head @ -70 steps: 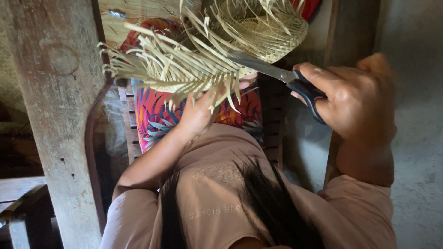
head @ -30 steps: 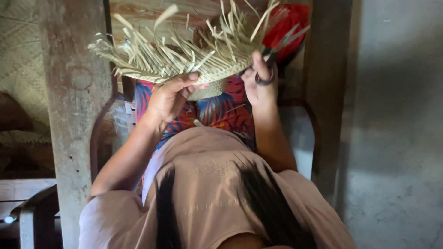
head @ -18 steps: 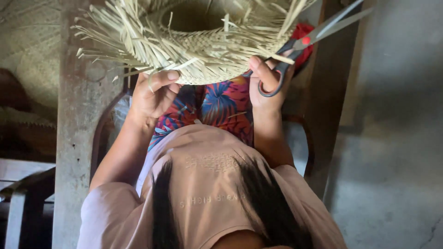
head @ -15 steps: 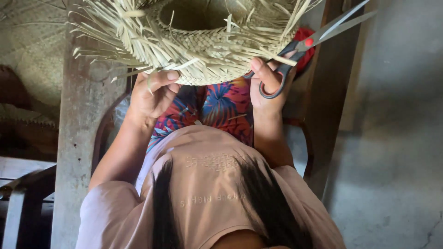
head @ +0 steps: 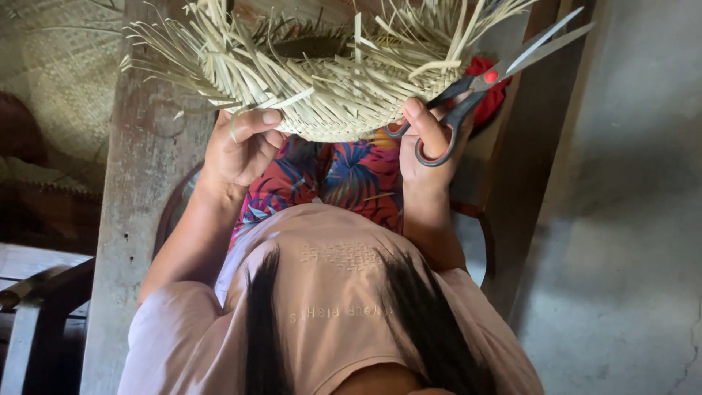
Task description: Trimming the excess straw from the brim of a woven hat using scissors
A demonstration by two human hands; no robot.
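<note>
A half-woven straw hat [head: 329,80] with many loose strips sticking out is held up in front of me over my lap. My left hand [head: 238,150] grips its lower left rim, thumb on the weave. My right hand [head: 428,143] supports the lower right rim and also holds a pair of scissors [head: 497,77] with dark, red-lined handles. The scissor blades point up and to the right, slightly apart, away from the hat.
A weathered wooden post [head: 142,197] stands at my left. Woven straw pieces [head: 58,80] lie at the far left. I sit in a chair with a wooden arm [head: 475,219]; a grey concrete floor [head: 629,256] spreads to the right. My patterned trousers [head: 344,183] show below the hat.
Earlier the right hand held the scissors out against the hat's brim. It has since drawn in to the rim, and both hands now turn the hat while the view shifts slightly.
</note>
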